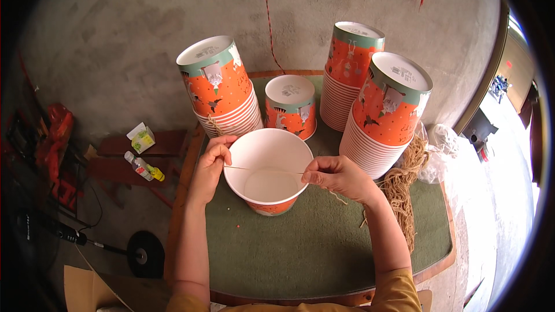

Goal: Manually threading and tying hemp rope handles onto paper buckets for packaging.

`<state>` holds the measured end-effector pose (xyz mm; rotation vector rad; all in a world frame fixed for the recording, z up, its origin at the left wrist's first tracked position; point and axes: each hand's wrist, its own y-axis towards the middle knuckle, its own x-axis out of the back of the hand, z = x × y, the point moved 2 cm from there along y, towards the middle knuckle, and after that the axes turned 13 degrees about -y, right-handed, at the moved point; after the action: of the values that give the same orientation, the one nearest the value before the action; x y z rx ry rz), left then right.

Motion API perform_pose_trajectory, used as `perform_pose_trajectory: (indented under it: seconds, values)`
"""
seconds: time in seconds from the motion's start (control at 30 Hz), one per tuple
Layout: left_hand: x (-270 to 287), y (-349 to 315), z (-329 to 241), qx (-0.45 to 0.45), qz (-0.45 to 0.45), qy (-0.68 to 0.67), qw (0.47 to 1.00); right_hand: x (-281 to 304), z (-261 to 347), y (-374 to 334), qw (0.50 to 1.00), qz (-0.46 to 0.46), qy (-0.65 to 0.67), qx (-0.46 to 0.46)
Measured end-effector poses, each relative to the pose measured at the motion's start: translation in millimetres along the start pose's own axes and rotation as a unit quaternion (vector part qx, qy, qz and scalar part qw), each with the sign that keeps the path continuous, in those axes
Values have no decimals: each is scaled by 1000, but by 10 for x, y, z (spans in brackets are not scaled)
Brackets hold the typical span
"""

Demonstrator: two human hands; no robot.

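An orange paper bucket [270, 208] with a white rim and white inside stands upright, tilted a little toward me, its mouth facing up. Across that mouth runs a thin piece of twine [263, 170], pulled nearly straight between my hands. My left hand [213, 164] pinches one end at the bucket's left rim. At the right rim my right hand [341, 178] pinches the other end between thumb and fingers. A short tail of twine dangles below the right hand. Beside my right forearm lies a thick hank of tan twine [403, 193].
Upside-down bucket stacks stand at the back left [222, 86], back right [354, 69] and right [390, 104]. A shorter inverted bucket [289, 112] is between them. All rest on a green-topped table [324, 254] against a concrete wall. A bench [115, 167] with bottles stands left.
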<state>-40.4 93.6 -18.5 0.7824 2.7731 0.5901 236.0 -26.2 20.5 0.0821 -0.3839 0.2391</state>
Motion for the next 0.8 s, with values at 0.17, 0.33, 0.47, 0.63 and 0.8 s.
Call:
perform_pose_trajectory:
  seconds: [0.17,0.33,0.47,0.63,0.8]
  values:
    - [-28,-24,-136,49,-137,72,987,-54,-37,16,997,37,55,-45]
    - [-753,-204,-747,-102,-27,240,965,-42,48,-25,997,40,18,-70]
    - [-1140,-384,-731,-99,51,284,952,-95,183,-88,997,56,26,-55]
    - [-1246,-402,-679,-161,60,296,940,-194,307,-180,993,106,24,-38]
    - [-1311,-421,-721,-193,67,340,918,-190,295,-204,997,63,37,1]
